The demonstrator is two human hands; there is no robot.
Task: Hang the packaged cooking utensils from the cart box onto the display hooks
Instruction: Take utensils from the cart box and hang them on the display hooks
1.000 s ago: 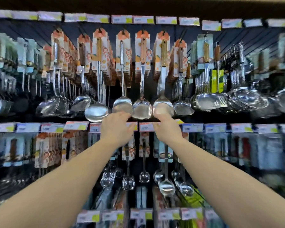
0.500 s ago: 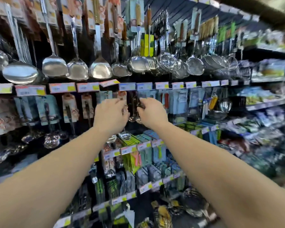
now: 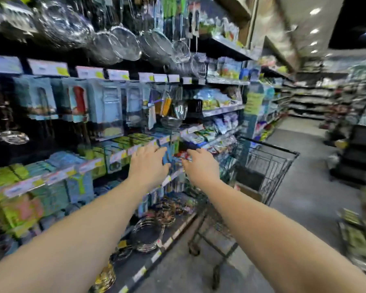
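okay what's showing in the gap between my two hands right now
In the head view, between the left hand and right hand, blurred blue and red packaged goods on the shelf show; neither hand holds anything.

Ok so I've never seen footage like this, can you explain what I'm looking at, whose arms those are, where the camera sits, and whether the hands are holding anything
There is no machine here: a person wears a wide-angle camera on the head, so you look forward and down along their own bare arms. This is the only view. The left hand and right hand reach out side by side, fingers loosely spread, and hold nothing. They are in a shop aisle. To the left is a display wall of hooks with wire strainers hanging up high and blue packaged utensils below, over rows of price tags. Ahead of the right hand stands a wire shopping cart with what looks like a cardboard box inside. The picture is motion-blurred, so finer detail is unclear.
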